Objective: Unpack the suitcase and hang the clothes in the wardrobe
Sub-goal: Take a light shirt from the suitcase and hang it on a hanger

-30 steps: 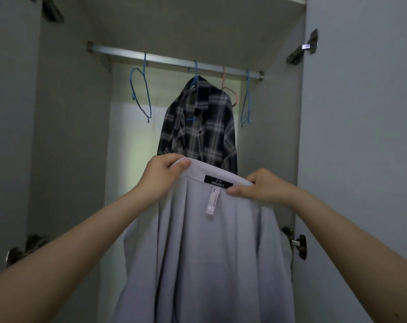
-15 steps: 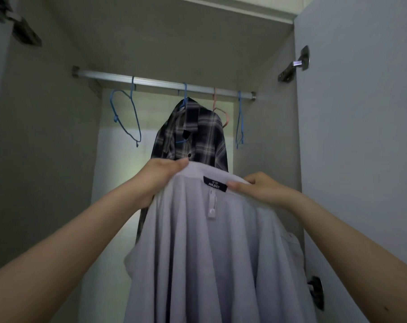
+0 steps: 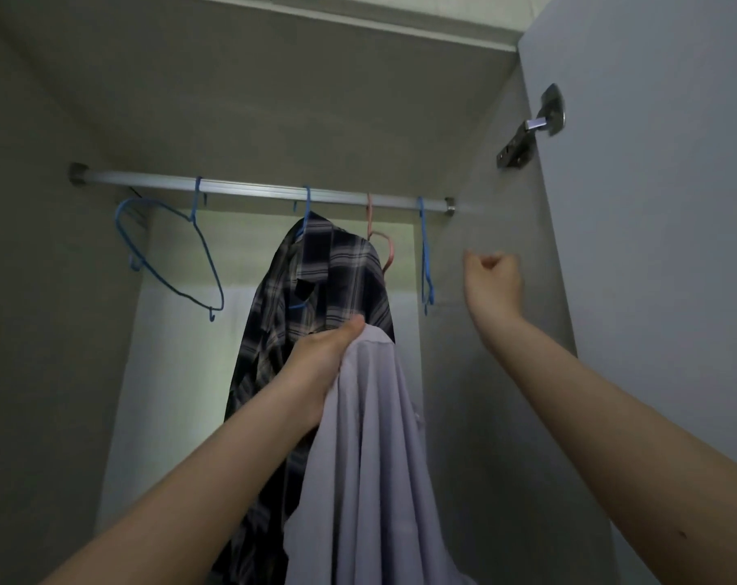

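Note:
A pale lilac shirt point(image 3: 371, 449) hangs bunched from my left hand point(image 3: 322, 356), which grips it at the collar in front of the wardrobe. Behind it a dark plaid shirt point(image 3: 316, 289) hangs on a blue hanger from the metal rail point(image 3: 257, 191). My right hand point(image 3: 491, 280) is raised near the right end of the rail, fingers curled and holding nothing, just right of an empty blue hanger point(image 3: 426, 263). An empty pink hanger point(image 3: 381, 242) hangs between the plaid shirt and that blue hanger.
Another empty blue hanger point(image 3: 168, 255) hangs turned sideways at the rail's left end. The open right door point(image 3: 654, 247) with its metal hinge point(image 3: 531, 128) stands close to my right arm. The wardrobe's top panel point(image 3: 274, 99) sits just above the rail.
My right hand let go of the lilac shirt's collar and rose toward the rail's right end. The shirt now hangs bunched from my left hand alone. The view tilted upward.

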A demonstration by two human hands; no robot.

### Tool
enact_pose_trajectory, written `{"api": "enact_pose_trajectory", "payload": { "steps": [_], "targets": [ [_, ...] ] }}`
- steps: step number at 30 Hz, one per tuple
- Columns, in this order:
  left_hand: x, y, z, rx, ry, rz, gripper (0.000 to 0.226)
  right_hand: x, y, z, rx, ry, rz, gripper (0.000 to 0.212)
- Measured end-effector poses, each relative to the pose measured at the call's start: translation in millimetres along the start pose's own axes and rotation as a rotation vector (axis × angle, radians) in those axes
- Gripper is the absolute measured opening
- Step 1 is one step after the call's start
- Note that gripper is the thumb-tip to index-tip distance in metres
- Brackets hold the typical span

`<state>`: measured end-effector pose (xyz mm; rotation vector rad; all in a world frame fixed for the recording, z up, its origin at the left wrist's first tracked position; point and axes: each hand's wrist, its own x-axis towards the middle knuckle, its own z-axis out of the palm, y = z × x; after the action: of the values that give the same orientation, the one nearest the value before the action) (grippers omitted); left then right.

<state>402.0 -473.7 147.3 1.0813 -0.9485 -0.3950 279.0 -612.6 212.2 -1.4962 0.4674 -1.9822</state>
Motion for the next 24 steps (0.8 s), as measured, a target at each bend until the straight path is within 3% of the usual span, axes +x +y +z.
{"api": "enact_pose_trajectory", "payload": {
  "steps": [8, 11, 13, 15, 17, 19, 24],
  "targets": [
    [40.3, -18.0, 2.3, -0.201, -0.051, -0.103, 0.036, 53.5, -13.3, 67.4, 0.014, -0.304, 0.204, 0.042],
    [50.8, -19.9, -6.1, -0.21, -0.079, -0.12, 0.038, 60.6, -1.2, 87.7, 0.076, -0.408, 0.363, 0.02],
    [53.5, -20.9, -11.8, -0.193, -0.062, -0.116, 0.037, 63.5, 4.7, 88.6, 0.103, -0.401, 0.418, 0.021],
    [55.4, -23.5, -17.9, -0.17, -0.031, -0.107, 0.034, 67.0, 7.4, 89.1, 0.097, -0.383, 0.34, 0.018],
    [56.6, -26.8, -22.9, -0.154, -0.016, -0.106, 0.034, 74.3, 11.4, 88.8, 0.104, -0.278, 0.262, 0.035],
    [57.2, -30.5, -26.5, -0.144, -0.009, -0.112, 0.034, 79.2, 13.0, 87.9, 0.15, -0.222, 0.242, 0.034],
    [51.4, -41.5, -39.1, -0.126, 0.014, -0.146, 0.03, 65.8, 18.4, 79.8, 0.278, -0.345, 0.356, 0.021]
  ]
}}
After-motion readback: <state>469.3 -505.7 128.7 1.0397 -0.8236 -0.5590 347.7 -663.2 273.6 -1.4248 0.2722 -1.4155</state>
